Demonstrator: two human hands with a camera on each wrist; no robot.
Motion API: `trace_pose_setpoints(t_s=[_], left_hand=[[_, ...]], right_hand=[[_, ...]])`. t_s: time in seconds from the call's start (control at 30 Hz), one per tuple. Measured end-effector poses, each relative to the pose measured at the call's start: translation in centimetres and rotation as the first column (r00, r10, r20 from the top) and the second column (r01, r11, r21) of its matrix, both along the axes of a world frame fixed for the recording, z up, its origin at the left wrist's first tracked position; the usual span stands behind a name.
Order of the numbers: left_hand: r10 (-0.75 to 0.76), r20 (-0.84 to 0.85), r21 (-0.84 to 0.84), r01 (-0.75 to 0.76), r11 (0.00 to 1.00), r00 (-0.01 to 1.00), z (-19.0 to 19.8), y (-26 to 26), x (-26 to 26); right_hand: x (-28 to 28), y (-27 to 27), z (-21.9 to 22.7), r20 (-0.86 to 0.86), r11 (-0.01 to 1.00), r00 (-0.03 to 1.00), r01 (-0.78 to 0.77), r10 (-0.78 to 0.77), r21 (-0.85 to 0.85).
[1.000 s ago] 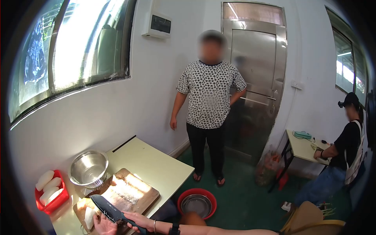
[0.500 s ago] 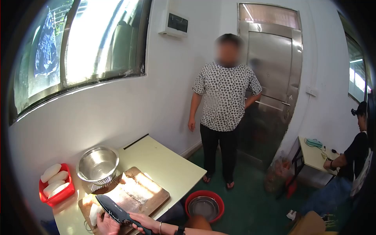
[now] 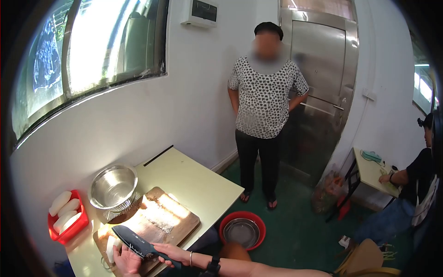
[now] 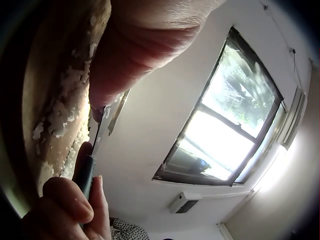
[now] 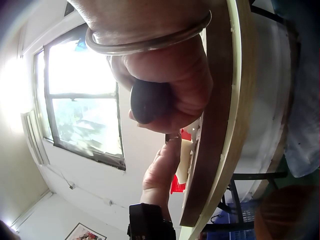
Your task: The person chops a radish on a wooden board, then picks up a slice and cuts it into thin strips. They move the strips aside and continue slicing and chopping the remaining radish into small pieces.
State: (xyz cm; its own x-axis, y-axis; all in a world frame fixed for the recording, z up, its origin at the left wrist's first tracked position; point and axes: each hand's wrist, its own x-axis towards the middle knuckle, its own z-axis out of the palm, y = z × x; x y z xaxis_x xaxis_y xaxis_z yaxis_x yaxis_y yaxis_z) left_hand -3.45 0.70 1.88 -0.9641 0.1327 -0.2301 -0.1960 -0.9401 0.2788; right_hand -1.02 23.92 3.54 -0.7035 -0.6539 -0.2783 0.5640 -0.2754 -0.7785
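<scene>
In the head view my right hand (image 3: pixel 171 254) grips the dark handle of a knife (image 3: pixel 134 242), its wide blade angled over the cutting board (image 3: pixel 187 228). My left hand (image 3: pixel 128 261) is palm up beside the blade, fingers extended near a white peeled piece (image 3: pixel 110 248) at the board's left end. The right wrist view shows my right hand (image 5: pixel 167 80) wrapped round the handle (image 5: pixel 149 101), with my left hand (image 5: pixel 162 170) beyond it at the blade. White bits (image 4: pixel 62 117) lie on the board in the left wrist view.
A metal bowl (image 3: pixel 113 184) stands behind the board, left of which is a red basket (image 3: pixel 69 234) of white vegetables. On the floor, a red basin (image 3: pixel 262 226) holds a metal pan. One person (image 3: pixel 267 97) stands beyond the table; another (image 3: pixel 415 171) works at a table on the right.
The standing person's hanging arm has moved behind their back. The head view has shifted. My right hand still grips the knife and my left hand stays beside the blade.
</scene>
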Motion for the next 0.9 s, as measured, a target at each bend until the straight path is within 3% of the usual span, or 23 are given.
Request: trace_pose_setpoints(t_s=[0.07,0.2,0.3,0.4,0.43,0.47,0.53,0.57,0.67,0.73,0.77,0.8,0.87,0.9], left_hand=[[0.020,0.000,-0.005,-0.020,1.000,1.000,-1.1,-0.8,-0.6],[0.013,0.067,-0.021,-0.012,1.000,0.998,2.3,0.7,0.4],[-0.293,-0.309,0.032,0.318,0.948,0.905,-4.7,-4.1,-2.4],[-0.284,-0.561,0.128,0.421,0.898,0.777,-8.0,-5.3,-4.4],[-0.278,-0.595,0.022,0.361,0.932,0.754,-7.8,-5.4,-4.0],[-0.215,-0.427,-0.061,0.210,0.976,0.878,-7.6,-5.4,-3.5],[0.017,-0.105,-0.303,-0.048,0.952,0.994,-1.6,-1.5,-0.5],[-0.111,-0.537,-0.767,-0.430,0.476,0.836,6.1,4.4,6.4],[-0.179,-0.498,-0.857,-0.449,0.254,0.849,5.8,3.9,6.7],[-0.100,-0.473,-0.804,-0.382,0.456,0.876,4.4,3.9,6.2],[-0.234,-0.474,-0.880,-0.464,0.101,0.849,4.9,3.6,6.4],[-0.363,-0.415,-0.810,-0.521,-0.269,0.834,5.4,2.7,6.2],[-0.003,-0.281,-0.944,-0.275,0.179,0.960,-1.8,-0.8,-0.3],[0.144,-0.133,-0.888,-0.182,0.422,0.981,-5.2,-1.7,-2.9]], right_hand=[[0.3,0.5,-0.2,-0.028,0.999,1.000,-0.008,0.007,-0.031],[0.6,1.6,0.0,-0.032,0.996,0.999,-0.034,0.037,0.079],[0.4,2.4,-0.6,-0.053,0.996,0.998,-0.042,0.046,0.075],[0.7,4.1,-0.7,-0.076,0.996,0.997,-0.027,0.034,0.086],[1.2,4.7,0.2,-0.069,0.994,0.997,-0.016,0.023,0.104],[1.7,5.0,0.6,-0.062,0.993,0.998,-0.005,0.013,0.119],[2.0,5.7,0.5,-0.112,0.991,0.994,0.018,-0.003,0.133],[2.4,6.1,0.9,-0.118,0.990,0.993,0.030,-0.014,0.136],[4.0,7.2,1.2,-0.116,0.988,0.990,0.090,-0.076,0.124],[4.8,8.0,0.6,-0.110,0.985,0.985,0.147,-0.137,0.091],[5.8,8.5,2.2,-0.132,0.974,0.974,0.201,-0.186,0.105],[6.1,9.1,2.7,-0.165,0.952,0.948,0.291,-0.273,0.097],[6.6,9.4,3.2,-0.222,0.887,0.873,0.457,-0.434,0.064],[6.5,9.9,3.0,-0.315,0.834,0.784,0.549,-0.535,-0.049]])
